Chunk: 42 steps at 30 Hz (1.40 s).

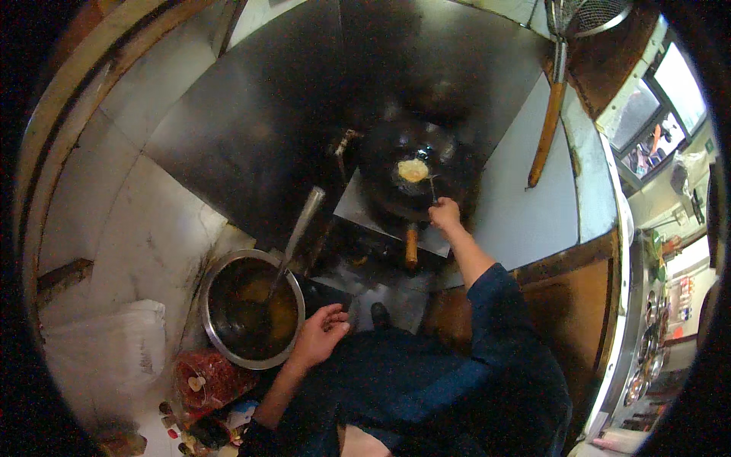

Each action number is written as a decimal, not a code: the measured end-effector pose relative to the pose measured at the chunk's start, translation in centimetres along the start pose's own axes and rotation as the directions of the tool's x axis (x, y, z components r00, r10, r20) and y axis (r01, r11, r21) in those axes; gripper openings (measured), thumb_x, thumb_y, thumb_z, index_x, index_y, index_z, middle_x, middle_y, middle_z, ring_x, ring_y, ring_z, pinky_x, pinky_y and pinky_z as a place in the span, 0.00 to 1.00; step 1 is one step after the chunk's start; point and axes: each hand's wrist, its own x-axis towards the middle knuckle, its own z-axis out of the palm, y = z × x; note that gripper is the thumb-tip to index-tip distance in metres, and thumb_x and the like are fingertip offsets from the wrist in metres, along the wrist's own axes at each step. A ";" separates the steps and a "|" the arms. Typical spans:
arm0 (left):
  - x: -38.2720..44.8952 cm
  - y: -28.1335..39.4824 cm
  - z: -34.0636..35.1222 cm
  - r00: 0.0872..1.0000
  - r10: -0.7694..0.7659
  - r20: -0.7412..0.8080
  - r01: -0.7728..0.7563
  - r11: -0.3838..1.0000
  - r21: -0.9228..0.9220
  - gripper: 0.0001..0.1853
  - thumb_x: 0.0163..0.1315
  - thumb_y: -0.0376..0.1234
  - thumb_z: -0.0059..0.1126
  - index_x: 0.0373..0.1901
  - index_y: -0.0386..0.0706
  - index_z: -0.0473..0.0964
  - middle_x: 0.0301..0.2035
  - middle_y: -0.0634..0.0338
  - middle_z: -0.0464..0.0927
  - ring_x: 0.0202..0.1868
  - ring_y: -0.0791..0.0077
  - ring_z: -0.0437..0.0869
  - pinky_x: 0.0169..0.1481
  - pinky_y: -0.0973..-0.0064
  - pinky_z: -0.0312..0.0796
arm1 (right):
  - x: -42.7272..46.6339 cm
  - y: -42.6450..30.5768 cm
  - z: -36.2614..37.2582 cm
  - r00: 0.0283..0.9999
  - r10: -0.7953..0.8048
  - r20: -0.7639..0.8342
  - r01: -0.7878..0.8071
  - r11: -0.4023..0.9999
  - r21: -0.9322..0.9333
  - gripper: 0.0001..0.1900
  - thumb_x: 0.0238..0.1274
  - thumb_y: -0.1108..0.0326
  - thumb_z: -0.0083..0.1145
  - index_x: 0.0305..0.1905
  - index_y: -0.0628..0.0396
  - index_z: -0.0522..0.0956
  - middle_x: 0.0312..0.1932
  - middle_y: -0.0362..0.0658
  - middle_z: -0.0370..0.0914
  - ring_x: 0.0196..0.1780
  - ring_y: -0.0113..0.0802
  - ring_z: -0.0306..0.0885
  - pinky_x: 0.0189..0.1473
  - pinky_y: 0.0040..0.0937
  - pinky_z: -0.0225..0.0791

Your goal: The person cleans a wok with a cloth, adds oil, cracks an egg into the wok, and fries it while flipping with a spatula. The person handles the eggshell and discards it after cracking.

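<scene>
My right hand (445, 213) grips a thin metal cooking utensil (433, 187), whose tip meets the edge of a pale yellow piece of food (413, 171), possibly a fried egg. That food lies in the dark wok (380, 197), with shiny liquid around it. The wok's wooden handle (411, 245) points toward me, apart from my hand. Near my waist, my left hand (324, 334) holds nothing, its fingers loosely bent. Just left of it stands a steel pot (207, 311) of dark liquid, with a long metal ladle handle (302, 223) leaning out over the rim.
A clear container of red chopped food (214, 380) sits by the pot, with several small bottles or jars below it. White plastic (114, 343) lies on the left counter. At right, a wooden-handled strainer (551, 125) overhangs a pale panel (525, 194).
</scene>
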 end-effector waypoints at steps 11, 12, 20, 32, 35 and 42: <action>-0.1 0.5 -0.3 0.997 -0.018 -0.076 0.017 1.000 -0.015 0.26 0.61 0.29 0.57 0.60 0.33 0.63 0.50 0.49 0.76 0.49 0.69 0.79 0.54 0.73 0.72 | 6.5 -1.6 1.8 0.972 -0.208 -0.112 0.190 0.969 -0.156 0.31 0.44 0.64 0.66 0.57 0.61 0.72 0.51 0.53 0.77 0.54 0.46 0.76 0.55 0.38 0.68; 0.0 0.6 -0.3 0.997 -0.028 -0.077 0.026 0.999 -0.037 0.26 0.61 0.29 0.57 0.60 0.33 0.63 0.50 0.49 0.76 0.49 0.69 0.78 0.54 0.73 0.72 | 6.1 -1.8 1.6 0.964 -0.235 -0.124 0.211 0.960 -0.183 0.31 0.44 0.64 0.66 0.57 0.61 0.71 0.50 0.53 0.77 0.54 0.46 0.76 0.55 0.38 0.68; 0.5 0.8 -0.3 0.998 0.032 -0.051 -0.030 0.999 0.037 0.25 0.61 0.26 0.57 0.60 0.33 0.62 0.49 0.49 0.76 0.50 0.68 0.79 0.55 0.72 0.72 | 2.1 -2.8 -1.0 0.964 -0.261 -0.038 0.231 0.906 -0.355 0.31 0.43 0.66 0.63 0.57 0.63 0.72 0.51 0.55 0.77 0.54 0.47 0.75 0.57 0.36 0.67; 0.4 1.0 0.1 0.999 -0.033 -0.028 0.035 0.997 0.068 0.26 0.60 0.28 0.58 0.60 0.34 0.63 0.49 0.51 0.77 0.48 0.71 0.79 0.53 0.73 0.72 | 4.5 -4.0 -0.2 0.941 -0.334 0.059 0.325 0.842 -0.430 0.24 0.45 0.64 0.64 0.50 0.61 0.75 0.48 0.55 0.77 0.54 0.51 0.74 0.54 0.42 0.68; 0.2 0.7 0.0 0.998 -0.055 -0.041 0.058 0.996 0.072 0.26 0.60 0.29 0.59 0.60 0.34 0.64 0.49 0.51 0.77 0.48 0.71 0.78 0.53 0.73 0.72 | 5.9 -4.2 0.8 0.933 -0.354 0.068 0.354 0.864 -0.359 0.24 0.44 0.65 0.64 0.50 0.62 0.75 0.47 0.55 0.78 0.53 0.50 0.76 0.53 0.40 0.69; -0.3 0.1 -0.7 0.996 -0.061 -0.072 0.064 0.997 0.040 0.26 0.60 0.29 0.59 0.60 0.34 0.63 0.49 0.51 0.77 0.49 0.71 0.78 0.54 0.75 0.71 | 6.3 -4.5 2.4 0.923 -0.324 0.207 0.370 0.895 -0.248 0.28 0.42 0.66 0.64 0.54 0.60 0.73 0.48 0.53 0.78 0.49 0.46 0.77 0.52 0.36 0.70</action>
